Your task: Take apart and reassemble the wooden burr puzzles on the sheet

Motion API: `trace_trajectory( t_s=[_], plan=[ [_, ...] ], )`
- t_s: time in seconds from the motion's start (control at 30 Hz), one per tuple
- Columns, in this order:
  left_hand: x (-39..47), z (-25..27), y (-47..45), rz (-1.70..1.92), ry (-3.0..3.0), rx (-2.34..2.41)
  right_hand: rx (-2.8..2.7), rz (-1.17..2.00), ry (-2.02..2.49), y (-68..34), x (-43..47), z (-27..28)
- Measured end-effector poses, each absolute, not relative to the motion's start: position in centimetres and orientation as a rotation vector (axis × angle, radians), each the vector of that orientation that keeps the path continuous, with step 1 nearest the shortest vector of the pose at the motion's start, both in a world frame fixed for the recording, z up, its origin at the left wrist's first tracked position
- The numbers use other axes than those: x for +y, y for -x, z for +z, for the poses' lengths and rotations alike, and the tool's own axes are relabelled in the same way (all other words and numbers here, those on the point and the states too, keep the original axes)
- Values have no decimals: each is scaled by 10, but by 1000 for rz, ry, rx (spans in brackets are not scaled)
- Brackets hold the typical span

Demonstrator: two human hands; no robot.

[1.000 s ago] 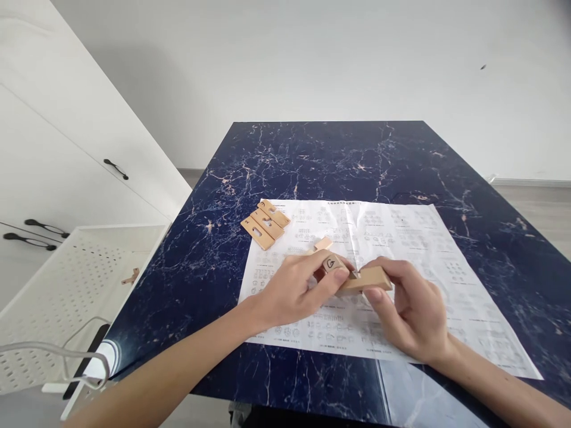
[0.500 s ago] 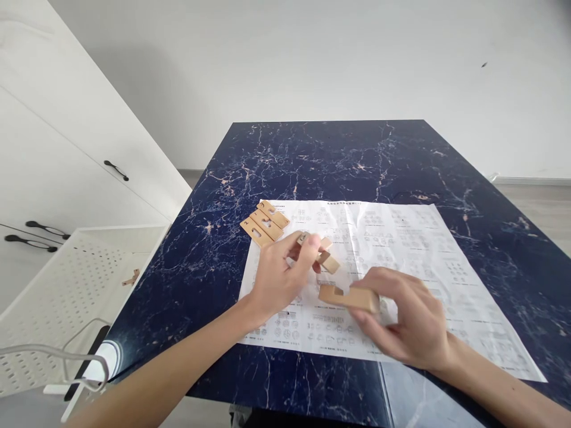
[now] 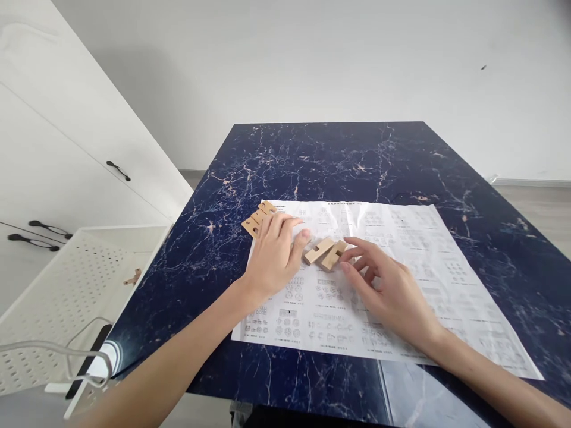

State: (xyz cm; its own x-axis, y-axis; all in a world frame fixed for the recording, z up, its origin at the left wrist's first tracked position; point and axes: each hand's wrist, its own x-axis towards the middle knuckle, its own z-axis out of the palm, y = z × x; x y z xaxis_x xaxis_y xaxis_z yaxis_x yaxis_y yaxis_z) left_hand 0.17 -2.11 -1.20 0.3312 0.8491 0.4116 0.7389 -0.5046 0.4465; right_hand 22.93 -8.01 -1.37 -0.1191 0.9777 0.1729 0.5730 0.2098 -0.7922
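Two notched wooden puzzle blocks, a left one (image 3: 319, 251) and a right one (image 3: 333, 256), lie close together on the printed paper sheet (image 3: 401, 285). My right hand (image 3: 389, 284) is beside the right block, fingers apart, its fingertips at or very near the block's end. To the left, my left hand (image 3: 275, 252) lies over the near part of some flat wooden plates (image 3: 257, 217) with numbers and cut-outs. Its fingers are stretched out and its thumb points toward the left block. What lies under the left palm is hidden.
The dark blue marbled table (image 3: 303, 160) carries the creased sheet. Left of it stands a white perforated bin (image 3: 84, 267), with a small wooden piece (image 3: 132, 277) and a pale cable (image 3: 57, 352). White cabinets with black handles (image 3: 118, 170) rise beyond.
The blocks held in both hands have been set down on the paper, and both hands have let go. My left hand has moved left over the numbered plates; my right hand has moved slightly up.
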Motion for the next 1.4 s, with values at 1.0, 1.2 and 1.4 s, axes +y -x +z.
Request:
trace_trajectory(
  t_s=[1.0, 1.2, 1.4],
  plan=[
    [-40, -11, -12, 759, -2710, 791, -2065, 730, 1199, -234, -76, -14],
    [-48, -18, -15, 536, -2780, 756, -2232, 652, 1054, -235, -72, -14],
    [-47, -16, -14, 533, -2794, 746, -2292, 547, 1028, -237, -73, -16]
  ],
)
